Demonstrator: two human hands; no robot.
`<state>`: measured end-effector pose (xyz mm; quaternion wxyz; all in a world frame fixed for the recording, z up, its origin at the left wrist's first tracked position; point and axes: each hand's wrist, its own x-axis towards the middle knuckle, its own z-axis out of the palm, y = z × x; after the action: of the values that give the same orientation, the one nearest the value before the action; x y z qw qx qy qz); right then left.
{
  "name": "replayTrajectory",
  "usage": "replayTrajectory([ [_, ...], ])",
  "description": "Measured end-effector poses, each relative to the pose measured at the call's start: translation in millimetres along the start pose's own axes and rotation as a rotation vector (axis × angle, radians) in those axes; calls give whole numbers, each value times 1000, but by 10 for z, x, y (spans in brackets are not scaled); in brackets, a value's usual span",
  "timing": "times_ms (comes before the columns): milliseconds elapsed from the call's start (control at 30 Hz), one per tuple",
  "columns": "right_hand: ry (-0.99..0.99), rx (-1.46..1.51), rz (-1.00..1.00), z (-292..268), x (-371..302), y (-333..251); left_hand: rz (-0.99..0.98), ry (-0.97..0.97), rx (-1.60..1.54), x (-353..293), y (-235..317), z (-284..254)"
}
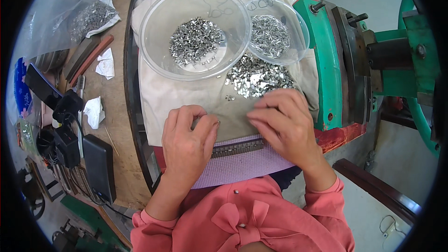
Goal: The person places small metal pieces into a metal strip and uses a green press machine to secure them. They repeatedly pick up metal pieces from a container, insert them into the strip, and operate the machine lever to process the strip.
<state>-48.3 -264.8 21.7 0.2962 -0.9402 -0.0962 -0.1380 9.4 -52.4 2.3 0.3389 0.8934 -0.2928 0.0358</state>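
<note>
My left hand (187, 133) is closed, thumb and forefinger pinching a small metal piece (218, 122) whose tip just shows. Opposite it, my right hand (287, 123) has its fingers curled together beside a loose pile of flat shiny metal pieces (261, 78); what they hold, if anything, is hidden. Below and between both hands lies a dark narrow strip (238, 149) with a row of small metal parts, on a purple textured mat (242, 168). Behind the hands stands a large clear bowl (148, 42) of small metal pieces. A smaller clear bowl (302, 42) of thin metal pins touches the pile.
Beige cloth (158, 98) covers the work surface. A green machine frame (326, 79) borders it on the right. At left, a wooden table (123, 168) carries a black power bank (99, 168), crumpled tissue (94, 112), a brush (81, 84) and a plastic bag (51, 14) near metal parts.
</note>
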Motion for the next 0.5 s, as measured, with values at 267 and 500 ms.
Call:
replayTrajectory([
  [267,-1,-90,-78,285,365,106,31,5,-7,-17,-23,8],
  [500,5,3,-33,55,171,40,65,-34,-42,-85,40,-48],
])
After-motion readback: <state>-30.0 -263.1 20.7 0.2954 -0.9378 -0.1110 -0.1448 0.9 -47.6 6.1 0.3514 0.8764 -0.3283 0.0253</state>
